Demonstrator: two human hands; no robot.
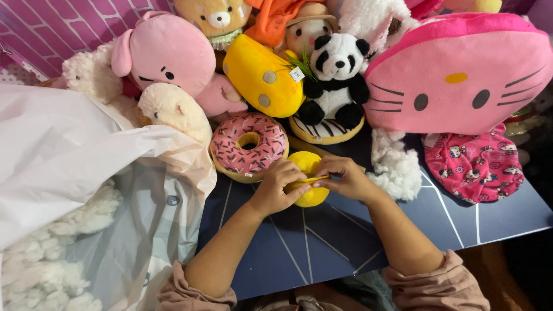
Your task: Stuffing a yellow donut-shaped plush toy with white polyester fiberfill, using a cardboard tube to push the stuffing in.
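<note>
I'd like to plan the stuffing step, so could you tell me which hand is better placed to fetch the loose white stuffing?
Probably the right hand: the white stuffing clump lies just beside it, while the left hand cradles the yellow plush.

- A dark navy table top (pixel 322 242) with thin pale lines lies under the fingers and spreads toward the viewer.
- A pink brick-patterned wall (pixel 52 29) stands far up-left of the fingers.
- Brown floor (pixel 501 276) shows off the table's edge, down-right of the fingers.
- Light is soft and even, with faint shadows.
</note>
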